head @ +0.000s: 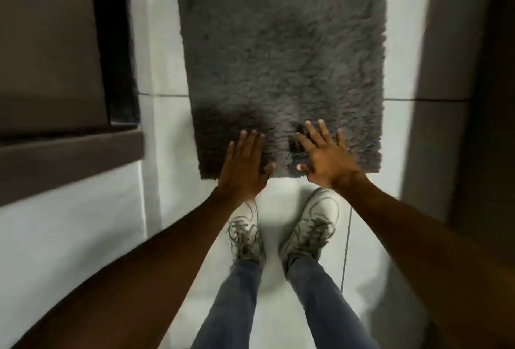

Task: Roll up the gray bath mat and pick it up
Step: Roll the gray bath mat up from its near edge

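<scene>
While both hands reach down, the gray bath mat [281, 56] lies flat, unrolled.
Shaggy pile stretches ahead of the left hand [243, 169] and right hand [324, 157], both spread wide, gripping nothing, over its near edge.

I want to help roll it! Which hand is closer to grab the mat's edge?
The left hand: its thumb sits right at the near edge of the gray bath mat. The right hand is spread open farther onto the pile.

Bath mat [284, 56]: gray shaggy pile cloth, matt, rough-looking. Floor [164, 125]: white tile, smooth, slight sheen, thin dark joints. Shoes [312, 226]: pale, matt, scuffed, laced. Trousers [234, 301]: blue denim cloth.
</scene>
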The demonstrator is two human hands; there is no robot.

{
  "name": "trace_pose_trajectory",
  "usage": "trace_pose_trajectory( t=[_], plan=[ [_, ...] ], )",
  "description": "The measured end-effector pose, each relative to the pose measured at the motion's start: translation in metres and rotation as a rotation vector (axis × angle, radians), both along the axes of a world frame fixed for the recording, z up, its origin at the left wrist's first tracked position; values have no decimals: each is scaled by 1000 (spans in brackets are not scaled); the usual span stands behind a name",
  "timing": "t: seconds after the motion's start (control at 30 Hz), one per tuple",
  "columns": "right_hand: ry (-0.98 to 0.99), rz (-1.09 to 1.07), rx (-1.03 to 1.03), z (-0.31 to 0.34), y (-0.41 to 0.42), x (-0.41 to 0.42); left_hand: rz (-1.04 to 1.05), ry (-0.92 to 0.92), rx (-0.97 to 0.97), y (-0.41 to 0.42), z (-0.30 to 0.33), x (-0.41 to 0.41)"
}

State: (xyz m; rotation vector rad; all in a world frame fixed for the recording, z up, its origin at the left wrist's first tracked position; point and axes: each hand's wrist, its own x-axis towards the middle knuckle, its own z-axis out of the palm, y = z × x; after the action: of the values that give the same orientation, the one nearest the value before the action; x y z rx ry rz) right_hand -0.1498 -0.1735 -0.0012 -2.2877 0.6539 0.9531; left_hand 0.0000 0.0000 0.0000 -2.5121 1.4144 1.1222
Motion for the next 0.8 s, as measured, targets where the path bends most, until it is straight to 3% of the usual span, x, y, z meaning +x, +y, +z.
trace_pose_trajectory(
  t=[0.13,0.23,0.3,0.43,0.5,0.67,0.8],
  plan=[
    [92,230,-163,-80,47,-26,-235,-52,82,38,-88,-15],
    [62,311,-342,-109,65,-38,-363,-230,79,53,-121,-29],
    [34,316,-365,-109,66,-35,-386,-296,69,51,-123,-36],
    [51,290,-278,-92,56,-26,-282,-215,101,38,-109,-31],
    [15,255,-245,-78,42,-19,-279,-236,24,27,-99,-18],
    [-106,176,-317,-63,9,-2,-263,-486,-297,0,-86,10],
    [-130,126,-384,-73,1,7,-262,-484,-348,4,-97,13]
  ],
)
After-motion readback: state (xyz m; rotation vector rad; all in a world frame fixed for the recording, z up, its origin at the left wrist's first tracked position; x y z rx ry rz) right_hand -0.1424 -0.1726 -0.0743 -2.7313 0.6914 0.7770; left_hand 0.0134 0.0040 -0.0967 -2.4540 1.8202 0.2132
